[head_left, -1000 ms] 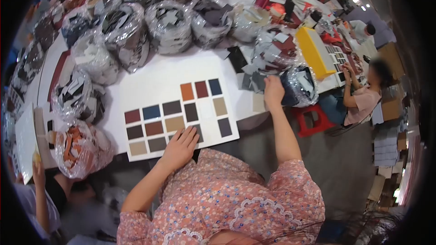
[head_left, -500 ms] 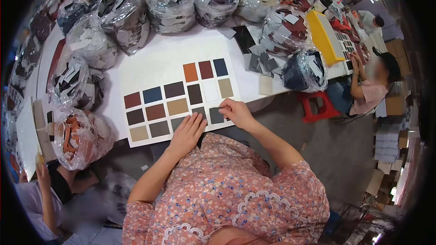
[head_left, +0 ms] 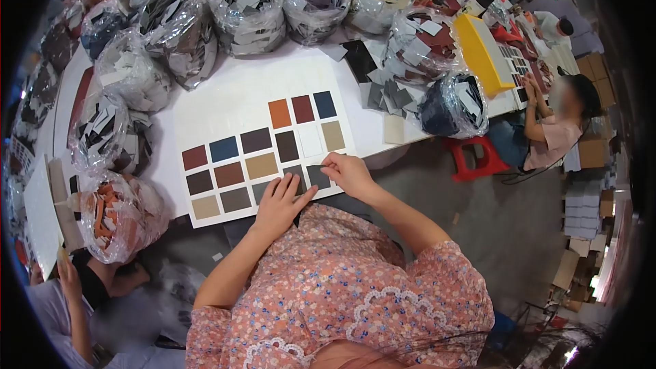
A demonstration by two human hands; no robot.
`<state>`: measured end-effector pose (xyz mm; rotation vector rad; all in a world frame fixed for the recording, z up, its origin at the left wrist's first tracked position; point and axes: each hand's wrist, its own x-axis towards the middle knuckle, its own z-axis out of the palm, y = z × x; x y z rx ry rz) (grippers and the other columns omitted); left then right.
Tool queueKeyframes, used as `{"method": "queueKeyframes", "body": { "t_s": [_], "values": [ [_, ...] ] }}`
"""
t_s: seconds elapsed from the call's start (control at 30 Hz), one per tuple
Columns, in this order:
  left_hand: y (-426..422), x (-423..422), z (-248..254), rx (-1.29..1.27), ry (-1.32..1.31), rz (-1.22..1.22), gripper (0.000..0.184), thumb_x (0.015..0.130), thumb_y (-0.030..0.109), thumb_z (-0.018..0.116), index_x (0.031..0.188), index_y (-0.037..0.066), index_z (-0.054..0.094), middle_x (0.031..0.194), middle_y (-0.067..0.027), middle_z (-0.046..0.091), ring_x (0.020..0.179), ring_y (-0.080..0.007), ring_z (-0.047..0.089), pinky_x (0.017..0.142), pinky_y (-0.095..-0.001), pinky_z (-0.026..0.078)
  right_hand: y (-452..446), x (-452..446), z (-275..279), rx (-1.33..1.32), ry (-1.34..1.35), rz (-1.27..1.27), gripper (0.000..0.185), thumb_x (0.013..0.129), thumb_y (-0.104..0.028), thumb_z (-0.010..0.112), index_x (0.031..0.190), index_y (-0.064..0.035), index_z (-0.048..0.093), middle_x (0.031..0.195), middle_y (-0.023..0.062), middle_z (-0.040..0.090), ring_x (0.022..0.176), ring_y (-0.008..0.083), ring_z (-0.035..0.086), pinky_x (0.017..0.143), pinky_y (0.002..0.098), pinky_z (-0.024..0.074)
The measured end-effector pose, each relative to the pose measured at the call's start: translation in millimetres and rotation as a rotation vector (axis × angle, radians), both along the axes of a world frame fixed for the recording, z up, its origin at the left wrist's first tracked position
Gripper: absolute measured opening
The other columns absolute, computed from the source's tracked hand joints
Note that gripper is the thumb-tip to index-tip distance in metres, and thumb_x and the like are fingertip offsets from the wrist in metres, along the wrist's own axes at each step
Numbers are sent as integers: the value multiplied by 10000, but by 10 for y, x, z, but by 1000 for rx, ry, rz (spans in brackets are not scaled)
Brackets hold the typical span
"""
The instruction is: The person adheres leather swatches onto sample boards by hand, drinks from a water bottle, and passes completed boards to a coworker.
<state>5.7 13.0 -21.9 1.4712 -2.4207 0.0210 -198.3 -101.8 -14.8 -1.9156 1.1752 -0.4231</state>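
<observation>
Room over the board (head_left: 225, 99), bags (head_left: 247, 20) banked behind
A hand could cross the plain upper part; more bags stand left, and the left hand (head_left: 281, 206) and right hand (head_left: 350, 174) block the near edge.

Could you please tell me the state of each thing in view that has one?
Left hand, resting on board, fingers spread
Right hand, closed on gray swatch
Gray swatch, pinched at its edge
Board, flat, partly covered with swatches
Bag of orange pieces, open-topped
Bag of navy pieces, open-topped
Co-worker in pink, seated
</observation>
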Motion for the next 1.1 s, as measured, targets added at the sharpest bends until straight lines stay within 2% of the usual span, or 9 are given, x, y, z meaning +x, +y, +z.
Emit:
{"method": "queueKeyframes", "body": {
  "t_s": [0.4,0.5,0.63,0.77,0.9,0.93,1.0,1.07,1.1],
  "values": [
    [-154,-35,178,88,13,-39,366,827,118,576,1170,241,598,1424,-76,468,1120,-321,493,924,-445,399,24,95,13,-142,102,-86,113,806,-131,688,843,-60,607,800,98,613,719,272,638,605,382,492],
    [-180,-35,206,100,22,-41,362,820,117,588,1159,242,606,1420,-76,472,1103,-324,490,913,-449,393,70,76,22,-386,53,-110,145,805,-144,691,922,-83,631,820,93,596,723,276,621,595,395,485],
    [-190,-30,188,113,53,-39,354,814,113,596,1144,239,618,1409,-68,483,1089,-321,491,911,-467,385,193,-46,-93,-747,279,152,316,727,-142,735,1037,-139,676,757,44,537,674,248,572,538,376,455],
    [-170,-51,63,50,73,-6,334,814,155,613,1135,246,625,1395,-45,496,1084,-309,490,908,-489,375,-8,-82,75,-564,143,143,303,751,-154,724,1043,-101,659,817,66,558,784,271,583,666,406,469],
    [-114,-43,202,-1,94,9,459,744,97,622,1185,223,634,1394,-82,486,1062,-307,490,929,-495,345,-287,-234,9,-620,141,-385,294,796,-191,717,1032,-54,608,902,111,597,845,343,583,739,437,466],
    [-98,-47,233,-21,114,6,495,724,84,625,1203,210,631,1398,-95,481,1062,-306,490,933,-498,338,-337,-290,-90,-160,55,-463,272,871,-230,659,1025,-23,574,910,152,616,837,366,595,740,436,475],
    [-77,-68,199,-63,146,-12,555,668,68,654,1209,187,627,1399,-122,470,1064,-315,491,933,-499,333,-395,-410,-539,-2,-104,-299,271,924,-248,591,1027,0,555,912,184,626,836,372,607,730,417,482],
    [-40,-72,240,-18,127,-15,554,683,163,730,1223,185,612,1413,-172,435,1122,-337,469,971,-524,313,-328,-415,-363,-13,-234,-330,259,940,-232,562,1069,-7,555,924,187,626,851,335,617,762,388,477],
    [-24,-79,337,-21,170,-27,567,690,248,761,1231,184,602,1421,-195,410,1156,-348,450,992,-541,295,-318,-443,-190,-1,-396,-312,247,963,-198,541,1124,-13,571,948,119,646,878,233,620,808,341,478]
  ]
}}
